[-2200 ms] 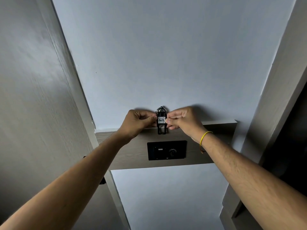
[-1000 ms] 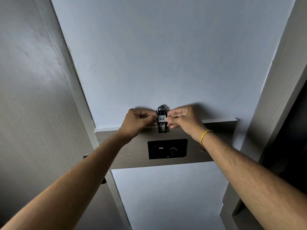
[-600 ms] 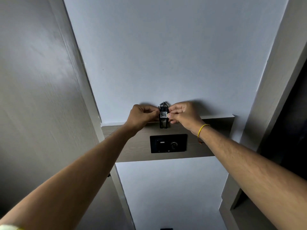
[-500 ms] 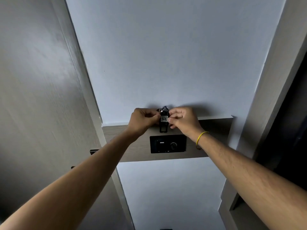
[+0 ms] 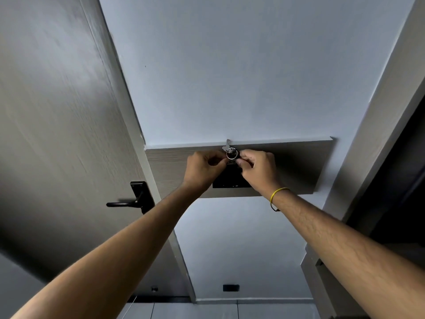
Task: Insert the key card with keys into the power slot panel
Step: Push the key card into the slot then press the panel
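At top edge of power slot panel (image 5: 231,183), left hand (image 5: 202,168) and right hand (image 5: 258,171) both pinch key card (image 5: 230,162); key ring (image 5: 231,153) and key (image 5: 227,145) stick up above. Insertion depth hidden. Risks: card tilts and jams; 2-sided pinch slips; dangling key snags.

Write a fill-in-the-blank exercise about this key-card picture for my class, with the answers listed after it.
1. The wristband on the right wrist is ____.
2. The door handle is coloured ____.
3. Both hands pinch the key card in front of the ____ panel.
4. A metal ____ shows above the card.

Answers: yellow; black; black; ring
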The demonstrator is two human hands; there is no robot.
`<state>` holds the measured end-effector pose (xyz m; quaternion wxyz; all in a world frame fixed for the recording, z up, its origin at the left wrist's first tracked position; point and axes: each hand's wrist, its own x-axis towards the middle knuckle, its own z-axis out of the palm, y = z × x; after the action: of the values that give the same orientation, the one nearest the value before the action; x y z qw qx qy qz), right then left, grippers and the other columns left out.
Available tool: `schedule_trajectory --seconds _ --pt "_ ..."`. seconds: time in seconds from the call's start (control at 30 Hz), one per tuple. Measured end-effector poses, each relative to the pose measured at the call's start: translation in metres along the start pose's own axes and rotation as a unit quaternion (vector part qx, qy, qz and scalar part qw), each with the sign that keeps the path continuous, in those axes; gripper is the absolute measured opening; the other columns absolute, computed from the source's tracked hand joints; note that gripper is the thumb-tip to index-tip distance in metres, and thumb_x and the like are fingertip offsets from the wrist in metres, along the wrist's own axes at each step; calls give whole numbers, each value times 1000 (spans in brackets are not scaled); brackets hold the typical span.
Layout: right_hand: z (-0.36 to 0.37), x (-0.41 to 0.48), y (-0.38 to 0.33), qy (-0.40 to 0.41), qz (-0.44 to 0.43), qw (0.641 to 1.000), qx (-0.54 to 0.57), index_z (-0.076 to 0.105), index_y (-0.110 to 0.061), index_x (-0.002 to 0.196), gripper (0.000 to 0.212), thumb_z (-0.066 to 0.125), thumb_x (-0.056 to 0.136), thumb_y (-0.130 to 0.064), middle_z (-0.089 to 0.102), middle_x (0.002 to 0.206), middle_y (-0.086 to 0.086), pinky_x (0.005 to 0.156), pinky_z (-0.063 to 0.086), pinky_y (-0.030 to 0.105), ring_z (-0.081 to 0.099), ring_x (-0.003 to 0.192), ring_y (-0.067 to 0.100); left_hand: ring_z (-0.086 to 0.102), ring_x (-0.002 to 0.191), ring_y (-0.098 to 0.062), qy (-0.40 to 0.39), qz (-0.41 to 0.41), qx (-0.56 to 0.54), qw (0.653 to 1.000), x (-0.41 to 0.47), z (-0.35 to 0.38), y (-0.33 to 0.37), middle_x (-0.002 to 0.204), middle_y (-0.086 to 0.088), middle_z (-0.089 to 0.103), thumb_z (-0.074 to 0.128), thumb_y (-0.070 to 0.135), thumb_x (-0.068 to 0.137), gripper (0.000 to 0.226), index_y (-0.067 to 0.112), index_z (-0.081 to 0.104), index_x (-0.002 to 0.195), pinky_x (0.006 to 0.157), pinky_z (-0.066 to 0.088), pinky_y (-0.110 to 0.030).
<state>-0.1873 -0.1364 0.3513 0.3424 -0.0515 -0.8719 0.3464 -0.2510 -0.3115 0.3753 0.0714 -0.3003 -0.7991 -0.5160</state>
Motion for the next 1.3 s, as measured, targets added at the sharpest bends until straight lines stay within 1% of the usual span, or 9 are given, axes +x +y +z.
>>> schedule_trajectory --seconds 0.23,0.43,0.5,0.6,0.73,0.97,1.1,1.2,1.3 --pt "6 -7 -10 -29 -12 999 -35 54 0 66 30 60 93 -12 54 59 23 59 46 46 47 62 42 79 69 -26 11 -43 11 999 -4 -1 -20 73 -1 81 78 16 88 7 18 84 86 72 67 -46" --pt "14 -6 -21 -14 1 998 -66 46 0 61 32 64 86 -9 51 60 17 59 43 47 49 62 38 72 68 3 53 -37 3 998 -4 -1 -21 74 12 80 76 24 87 10 26 85 92 71 60 -27" --pt "16 -6 -20 -4 18 998 -67 44 0 62 31 64 84 -10 49 59 20 57 42 44 48 63 42 77 76 -5 57 -37 3 998 -2 -1 -17 80 9 82 76 23 89 11 24 85 96 77 65 -34" --pt "16 -6 -18 9 51 996 -66 65 -6 72 18 69 84 -19 66 61 9 65 53 37 63 67 35 77 69 -12 42 -41 16 998 -1 -3 -15 77 3 82 76 19 90 10 20 85 94 76 67 -43" --pt "13 -10 -20 24 51 998 -40 80 -24 101 17 75 87 -29 85 92 -4 85 62 36 81 92 21 64 54 -6 30 -45 26 998 -3 -4 -19 71 0 79 74 22 90 10 19 84 90 69 65 -42" --pt "4 -12 -19 44 21 996 -80 78 -18 93 9 74 88 -26 83 88 1 74 60 39 77 86 31 54 46 6 32 -30 44 998 -2 9 -12 56 12 64 75 28 93 12 20 83 89 54 50 -23" --pt "2 -14 -20 19 21 988 -149 68 -12 78 15 67 91 -19 75 84 10 63 45 36 69 84 42 48 47 -3 37 -17 93 995 -4 19 -5 52 8 56 73 22 91 13 17 78 80 53 34 -24" --pt "11 -15 -26 -12 44 983 -178 66 -11 75 21 63 94 -18 74 88 18 64 35 37 67 87 47 55 57 -18 32 -16 120 992 -4 18 -10 61 -1 66 74 23 93 17 10 79 83 57 35 -27" --pt "4 -14 -23 -23 52 984 -167 60 -14 73 22 63 93 -22 73 82 17 62 37 36 67 85 47 67 67 -23 7 24 167 986 -4 10 -10 73 -3 76 73 22 95 14 12 81 90 63 51 -33"
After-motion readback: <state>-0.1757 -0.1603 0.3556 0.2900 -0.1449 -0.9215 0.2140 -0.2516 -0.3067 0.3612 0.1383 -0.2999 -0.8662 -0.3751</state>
